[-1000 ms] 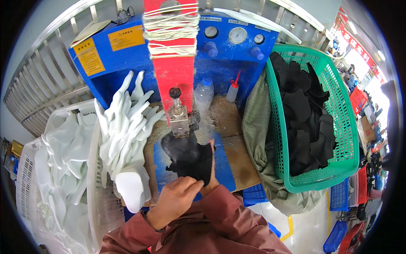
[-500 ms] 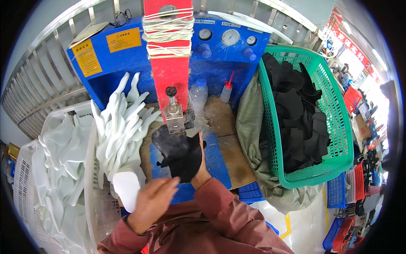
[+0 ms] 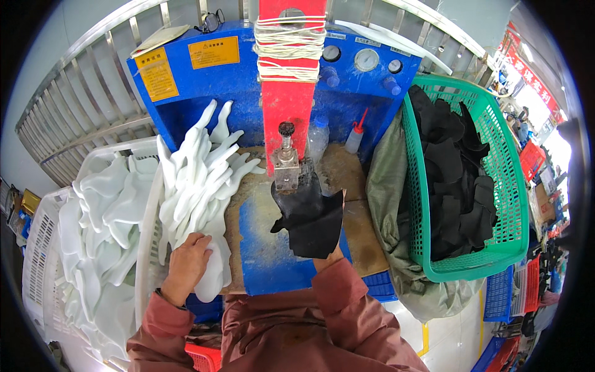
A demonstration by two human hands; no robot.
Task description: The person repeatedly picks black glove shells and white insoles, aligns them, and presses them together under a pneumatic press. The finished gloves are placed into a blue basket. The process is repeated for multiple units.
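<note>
My right hand (image 3: pixel 326 260) is mostly hidden behind a black glove (image 3: pixel 311 217) that it holds up under the metal press head (image 3: pixel 286 168) of the red and blue machine (image 3: pixel 291 74). My left hand (image 3: pixel 186 265) rests on a stack of white hand-shaped glove forms (image 3: pixel 201 180) leaning at the left of the work plate, its fingers curled on the nearest form. The blue worn plate (image 3: pixel 263 248) lies between both hands.
A green mesh basket (image 3: pixel 505 186) full of black gloves stands at the right, over a grey-green sack (image 3: pixel 396 248). White crates (image 3: pixel 46 248) with more white forms sit at the left. Two squeeze bottles (image 3: pixel 354 139) stand behind the press. Blue crates lie low right.
My left hand has left the black glove and moved left onto the white forms. The right hand has kept the glove at the press.
</note>
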